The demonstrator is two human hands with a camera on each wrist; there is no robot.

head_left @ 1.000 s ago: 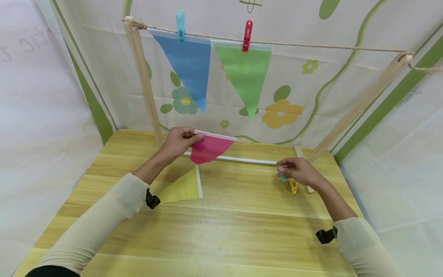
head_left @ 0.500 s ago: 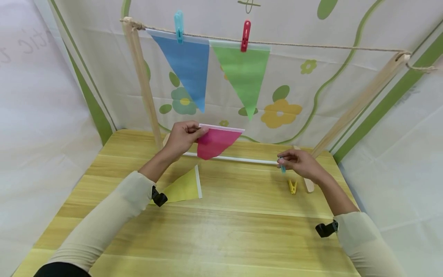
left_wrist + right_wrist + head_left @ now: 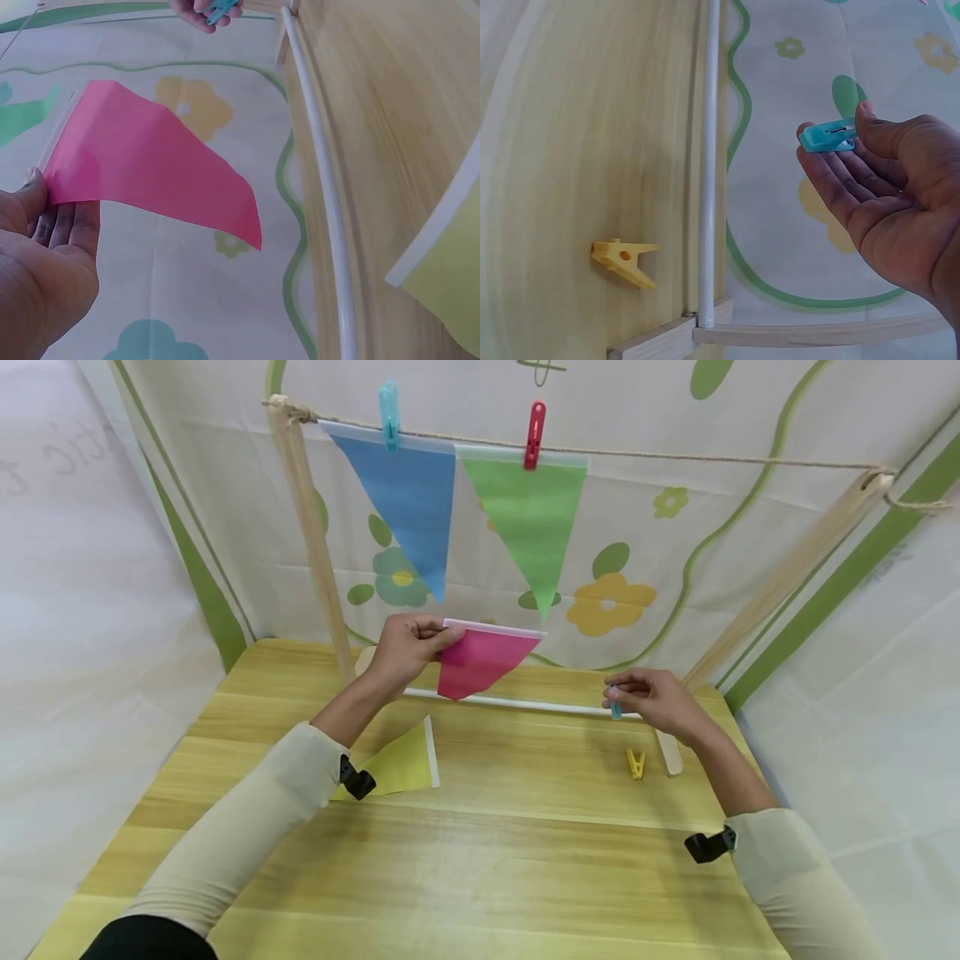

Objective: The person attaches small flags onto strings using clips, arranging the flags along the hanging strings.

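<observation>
My left hand pinches a pink pennant flag by the left end of its white top strip, above the table's back part. In the left wrist view the pink flag stretches out from between thumb and fingers, its pointed end bent. Over at the right, my right hand holds a light-blue clothespin between thumb and fingertips; the right wrist view shows this clothespin side-on. Above, a blue flag and a green flag hang from a twine line.
A light-blue clothespin and a red one grip the line, strung between two wooden posts. A white rod joins their bases. On the table lie a yellow flag and a yellow clothespin.
My left hand has carried the pink flag up and to the right. The right hand has risen slightly with the light-blue clothespin, away from the yellow clothespin on the table.
</observation>
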